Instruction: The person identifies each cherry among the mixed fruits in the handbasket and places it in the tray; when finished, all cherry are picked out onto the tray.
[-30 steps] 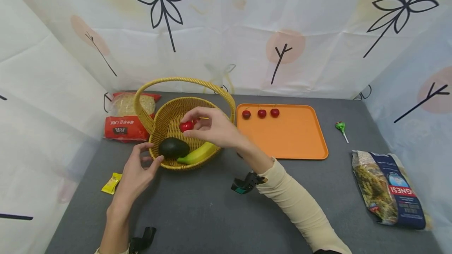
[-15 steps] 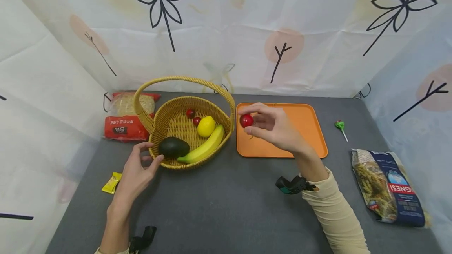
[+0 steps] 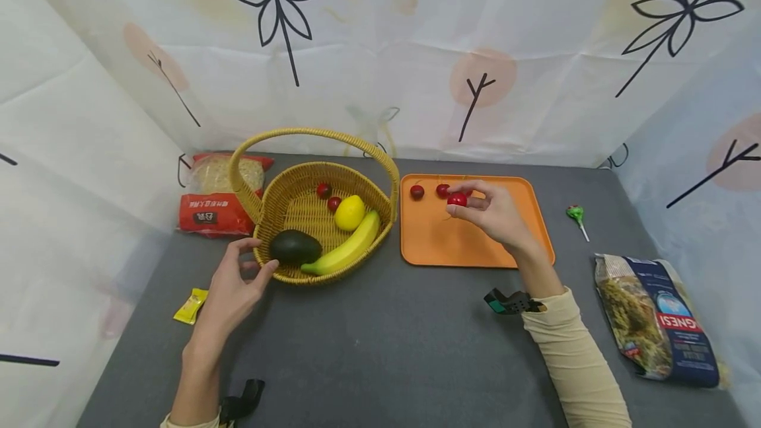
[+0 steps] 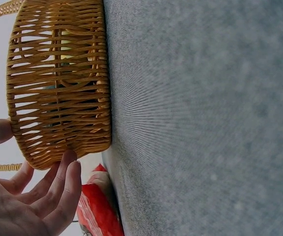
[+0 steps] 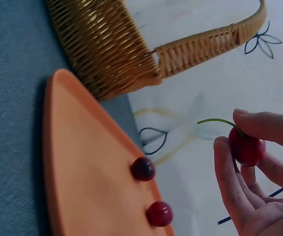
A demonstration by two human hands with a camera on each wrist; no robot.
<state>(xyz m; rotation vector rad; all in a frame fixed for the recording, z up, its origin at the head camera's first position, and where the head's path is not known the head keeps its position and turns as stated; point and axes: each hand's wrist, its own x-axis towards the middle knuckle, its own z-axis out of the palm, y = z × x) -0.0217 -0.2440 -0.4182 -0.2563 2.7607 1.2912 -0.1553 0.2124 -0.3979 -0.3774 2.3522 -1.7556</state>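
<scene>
My right hand [image 3: 490, 213] pinches a red cherry [image 5: 247, 147] between thumb and fingertips, its green stem sticking out. It is over the orange tray [image 3: 464, 243], close to the tray's back edge. A dark cherry [image 3: 417, 191] and a second cherry [image 3: 442, 190] lie on the tray, and a third is mostly hidden behind the fingers. My left hand [image 3: 238, 286] holds the yellow wicker basket [image 3: 291, 207] at its left side, thumb and fingertips on the rim and wall. Inside the basket are an avocado [image 3: 294, 247], a banana [image 3: 345, 249], a lemon [image 3: 349, 213] and two cherries [image 3: 329, 197].
A red noodle packet [image 3: 214, 213] lies behind the basket's left side. Near the left forearm is a small yellow wrapped sweet [image 3: 191, 306]. To the right are a green lollipop [image 3: 575, 213] and a large pasta bag [image 3: 656, 319]. A patterned curtain [image 3: 380, 51] encloses the table.
The right hand has carried the cherry from above the basket rightward to over the tray's back part. The left hand has stayed at the basket's rim.
</scene>
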